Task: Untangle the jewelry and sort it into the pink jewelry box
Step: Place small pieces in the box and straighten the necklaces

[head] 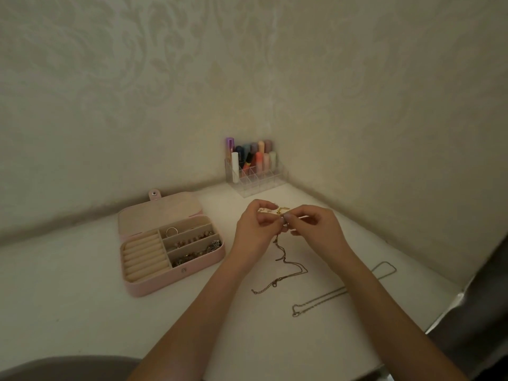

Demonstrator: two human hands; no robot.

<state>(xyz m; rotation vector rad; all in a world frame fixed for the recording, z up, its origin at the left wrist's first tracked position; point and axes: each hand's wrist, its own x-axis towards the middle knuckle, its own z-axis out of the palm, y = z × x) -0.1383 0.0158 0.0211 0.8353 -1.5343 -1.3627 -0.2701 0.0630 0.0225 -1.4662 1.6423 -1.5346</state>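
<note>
The pink jewelry box [154,287] lies open at the left, with ring rolls, one ring and small pieces in its compartments. My left hand [254,233] and my right hand [316,229] meet above the table, both pinching the top of a thin dark chain necklace [286,264]. The chain hangs down from my fingers and trails onto the table, ending in a clasp. A silver chain [324,298] lies on the table at the right, partly under my right forearm. Small gold pieces [281,209] lie just behind my fingers.
A clear organizer with lipsticks [254,169] stands in the back corner where the two patterned walls meet. The white table's edge [445,312] runs diagonally at the right. A dark rounded shape [68,367] shows at the bottom left.
</note>
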